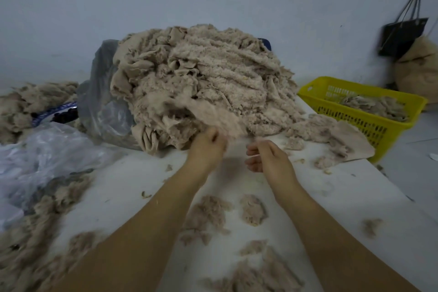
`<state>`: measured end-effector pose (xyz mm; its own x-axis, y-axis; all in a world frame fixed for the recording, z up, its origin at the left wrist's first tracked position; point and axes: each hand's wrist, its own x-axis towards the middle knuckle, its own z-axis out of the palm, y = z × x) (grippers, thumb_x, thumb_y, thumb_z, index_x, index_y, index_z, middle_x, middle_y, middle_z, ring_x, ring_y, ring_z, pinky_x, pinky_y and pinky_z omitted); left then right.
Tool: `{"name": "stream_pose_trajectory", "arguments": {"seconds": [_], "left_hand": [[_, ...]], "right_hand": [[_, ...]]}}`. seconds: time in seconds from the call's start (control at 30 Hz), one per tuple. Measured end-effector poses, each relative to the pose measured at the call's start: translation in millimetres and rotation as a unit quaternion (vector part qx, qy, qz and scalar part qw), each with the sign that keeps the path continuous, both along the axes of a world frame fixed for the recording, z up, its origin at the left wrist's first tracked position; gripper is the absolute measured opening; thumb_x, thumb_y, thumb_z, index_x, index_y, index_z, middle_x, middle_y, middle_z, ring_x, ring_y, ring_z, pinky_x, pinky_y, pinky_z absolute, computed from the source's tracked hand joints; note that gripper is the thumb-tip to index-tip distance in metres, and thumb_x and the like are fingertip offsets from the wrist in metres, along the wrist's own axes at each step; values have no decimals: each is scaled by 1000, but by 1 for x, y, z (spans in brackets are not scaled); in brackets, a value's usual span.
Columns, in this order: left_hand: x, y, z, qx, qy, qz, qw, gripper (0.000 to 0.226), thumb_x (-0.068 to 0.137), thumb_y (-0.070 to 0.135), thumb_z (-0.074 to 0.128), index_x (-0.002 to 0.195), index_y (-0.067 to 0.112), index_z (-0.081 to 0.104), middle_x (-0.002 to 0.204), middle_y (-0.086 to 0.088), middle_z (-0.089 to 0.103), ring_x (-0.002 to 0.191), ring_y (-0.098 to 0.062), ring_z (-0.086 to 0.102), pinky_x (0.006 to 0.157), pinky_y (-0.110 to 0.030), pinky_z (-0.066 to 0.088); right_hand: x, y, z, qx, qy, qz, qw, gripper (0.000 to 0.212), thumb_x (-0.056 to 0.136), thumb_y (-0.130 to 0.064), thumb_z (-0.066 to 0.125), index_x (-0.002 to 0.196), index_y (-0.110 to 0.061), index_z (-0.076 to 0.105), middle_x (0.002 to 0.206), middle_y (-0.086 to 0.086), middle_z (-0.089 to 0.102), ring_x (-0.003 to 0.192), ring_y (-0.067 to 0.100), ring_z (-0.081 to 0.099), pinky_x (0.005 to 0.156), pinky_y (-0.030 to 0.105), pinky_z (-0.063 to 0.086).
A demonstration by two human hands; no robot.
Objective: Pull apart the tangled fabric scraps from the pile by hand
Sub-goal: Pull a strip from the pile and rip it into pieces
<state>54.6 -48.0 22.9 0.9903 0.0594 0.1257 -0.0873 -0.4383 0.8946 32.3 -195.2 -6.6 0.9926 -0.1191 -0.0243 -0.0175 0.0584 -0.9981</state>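
A big pile of tangled beige fleece scraps (203, 78) rises on the white table (331, 197) in front of me. My left hand (207, 147) grips a blurred beige scrap (213, 116) at the pile's near edge. My right hand (265, 155) hovers just to the right, fingers loosely curled, apparently holding nothing. Small pulled-off tufts (252, 208) lie on the table between my forearms.
A yellow plastic basket (369, 125) with scraps stands at the right table edge, loose scraps (331, 135) beside it. Clear plastic bags (42, 149) and fluff heaps (30, 232) fill the left side. A black bag (403, 35) hangs on the wall.
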Motion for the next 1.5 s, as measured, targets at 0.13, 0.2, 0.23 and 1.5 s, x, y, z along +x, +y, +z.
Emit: {"name": "stream_pose_trajectory", "arguments": {"seconds": [0.13, 0.2, 0.23, 1.5], "left_hand": [[-62, -16, -28, 258, -61, -239, 934, 18, 93, 16, 45, 85, 15, 61, 88, -8, 67, 79, -24, 60, 69, -30, 45], [-66, -13, -32, 236, -36, -208, 949, 20, 99, 16, 43, 83, 17, 54, 86, -5, 62, 78, -22, 57, 64, -25, 40], [-63, -9, -32, 215, -32, -175, 960, 24, 103, 18, 44, 80, 18, 50, 83, -3, 59, 76, -18, 54, 62, -23, 36], [-64, 33, -13, -318, 80, -17, 945, 21, 86, 39, 72, 86, 20, 80, 87, -3, 78, 83, -19, 76, 71, -33, 60]], "right_hand": [[-5, 8, 3, -75, -8, 96, 993, 34, 100, -44, 50, 70, -30, 57, 64, -18, 55, 66, 2, 54, 60, 14, 39], [-7, 9, 1, -149, -20, 104, 983, 41, 101, -39, 49, 66, -19, 46, 53, -10, 45, 54, 7, 44, 49, 18, 34], [-8, 8, 1, -184, -29, 92, 978, 43, 102, -39, 47, 66, -17, 40, 52, -7, 41, 50, 8, 40, 48, 21, 31], [-4, -10, 7, -238, -85, -54, 966, 43, 93, -63, 44, 66, -34, 60, 61, -3, 57, 54, 3, 54, 43, 13, 36]]}}
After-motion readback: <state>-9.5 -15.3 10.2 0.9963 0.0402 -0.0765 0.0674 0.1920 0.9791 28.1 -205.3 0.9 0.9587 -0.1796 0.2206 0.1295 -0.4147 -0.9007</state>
